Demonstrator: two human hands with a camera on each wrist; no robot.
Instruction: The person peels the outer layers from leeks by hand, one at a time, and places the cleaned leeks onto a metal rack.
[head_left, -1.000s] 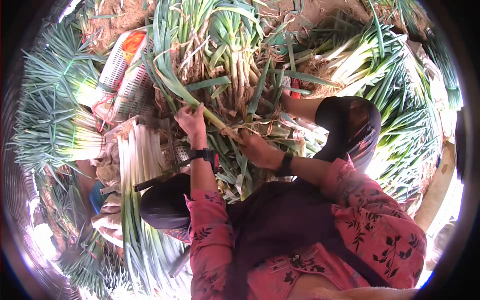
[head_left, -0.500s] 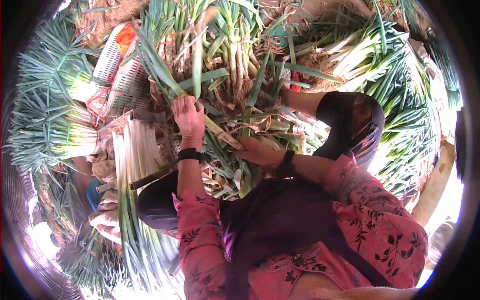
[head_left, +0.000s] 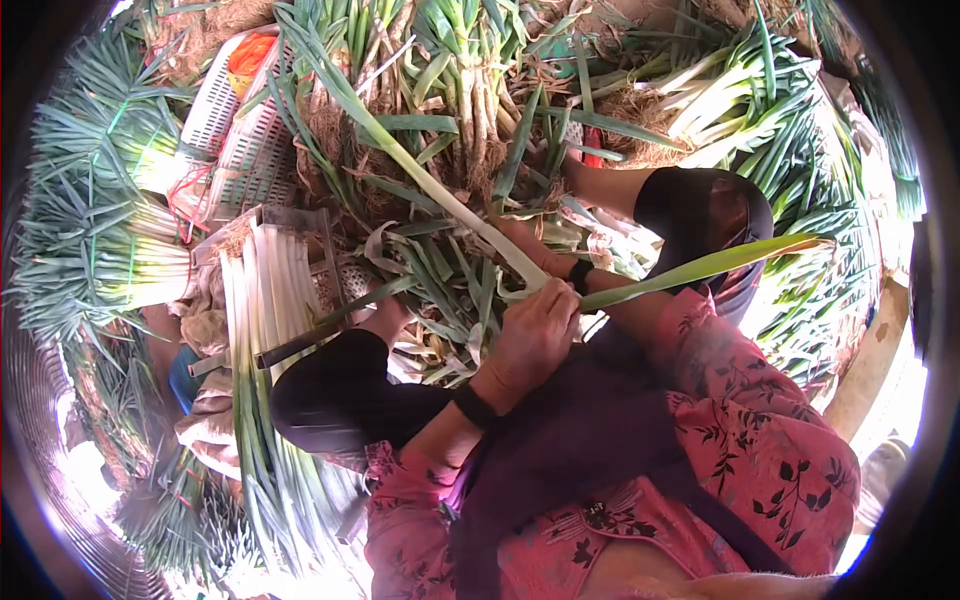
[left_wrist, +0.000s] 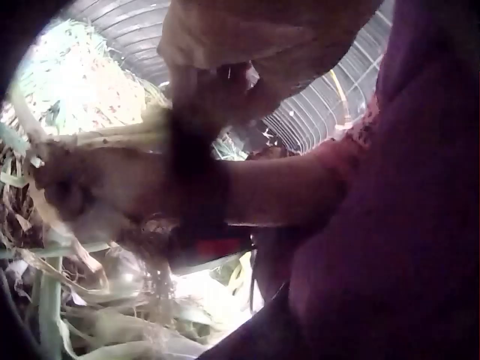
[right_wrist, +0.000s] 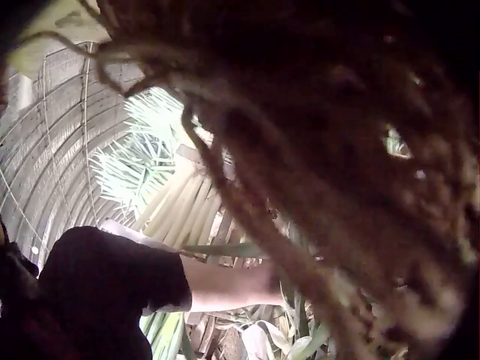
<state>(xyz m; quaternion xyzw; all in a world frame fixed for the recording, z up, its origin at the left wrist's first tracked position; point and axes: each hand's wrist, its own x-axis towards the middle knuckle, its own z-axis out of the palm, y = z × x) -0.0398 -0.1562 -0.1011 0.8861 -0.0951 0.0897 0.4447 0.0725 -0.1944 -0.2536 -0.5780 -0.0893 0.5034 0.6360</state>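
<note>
In the head view a long green onion [head_left: 425, 180] slants from the upper left down to the lap, its pale lower end by the hands. My left hand [head_left: 535, 330] grips the base of a yellow-green leaf [head_left: 690, 272] with a brown tip, which trails right across the right forearm. The right hand [head_left: 518, 243] holds the stalk from beneath, its fingers mostly hidden; the left wrist view shows this right hand [left_wrist: 105, 187] blurred, fingers curled. Stringy roots [right_wrist: 255, 135] hang very close before the right wrist camera.
Loose green onions [head_left: 475, 110] with roots stand ahead. Tied bundles [head_left: 120, 230] are piled at the left, near white plastic crates [head_left: 240, 130]. A metal frame [head_left: 330, 255] holds trimmed stalks [head_left: 270, 300]. Peeled leaves [head_left: 440, 280] litter the ground between the feet; more onions [head_left: 790, 200] lie right.
The left hand has come from the upper left down to the lap, drawing a leaf along the stalk. The stalk's pale end now lies over the right wrist, and the right hand is farther forward.
</note>
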